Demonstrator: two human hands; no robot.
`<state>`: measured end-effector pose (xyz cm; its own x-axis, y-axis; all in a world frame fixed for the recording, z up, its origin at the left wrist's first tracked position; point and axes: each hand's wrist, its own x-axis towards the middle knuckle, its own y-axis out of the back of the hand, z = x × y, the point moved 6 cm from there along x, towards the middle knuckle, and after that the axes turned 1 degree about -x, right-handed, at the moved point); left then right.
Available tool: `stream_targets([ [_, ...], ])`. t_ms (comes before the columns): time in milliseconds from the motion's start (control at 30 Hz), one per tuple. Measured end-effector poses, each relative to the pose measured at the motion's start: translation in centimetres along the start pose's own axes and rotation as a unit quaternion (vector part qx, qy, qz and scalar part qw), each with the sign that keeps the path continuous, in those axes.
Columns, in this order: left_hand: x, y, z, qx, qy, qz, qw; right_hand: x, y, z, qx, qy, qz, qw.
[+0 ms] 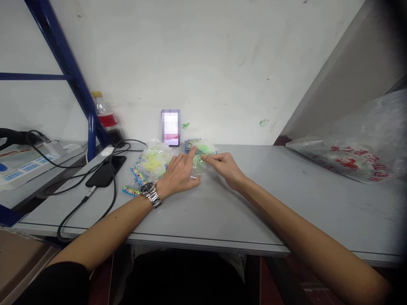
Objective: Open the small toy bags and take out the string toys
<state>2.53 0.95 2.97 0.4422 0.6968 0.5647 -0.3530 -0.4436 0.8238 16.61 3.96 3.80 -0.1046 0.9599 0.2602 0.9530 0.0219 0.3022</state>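
Note:
Both my hands reach out over a grey table (241,212). My left hand (178,173), with a metal watch on its wrist, lies palm down on a pile of small clear plastic packets (152,163) that hold yellow and green bits. Its index finger points at the green packet (203,149) further back. My right hand (224,166) has its fingers curled, and the thumb and forefinger pinch the edge of that green packet. Packets with coloured header strips lie beside my left wrist.
A phone (171,127) leans upright against the wall behind the packets. A black phone (106,170) with cables, a white mouse (107,151) and a drink bottle (103,111) sit at the left by a blue rack post. A large printed plastic bag (352,148) lies at the right.

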Motion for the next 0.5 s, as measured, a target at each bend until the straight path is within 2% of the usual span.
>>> stream_targets([
  [133, 0.0, -0.1, -0.1, 0.001, -0.006, 0.007, 1.000, 0.3, 1.0, 0.2, -0.006, -0.015, 0.052, 0.999],
  [233, -0.1, -0.1, 0.0, 0.004, -0.013, 0.010, 1.000, 0.5, 1.3, 0.6, -0.008, -0.036, 0.061, 0.997],
  [333, -0.1, -0.1, 0.1, 0.008, -0.020, 0.014, 1.000, 0.4, 0.8, 0.7, -0.020, -0.049, 0.024, 0.998],
  [500, -0.1, -0.2, 0.0, 0.001, -0.018, 0.023, 1.000, -0.1, -0.6, -0.1, -0.036, -0.002, -0.082, 0.996],
])
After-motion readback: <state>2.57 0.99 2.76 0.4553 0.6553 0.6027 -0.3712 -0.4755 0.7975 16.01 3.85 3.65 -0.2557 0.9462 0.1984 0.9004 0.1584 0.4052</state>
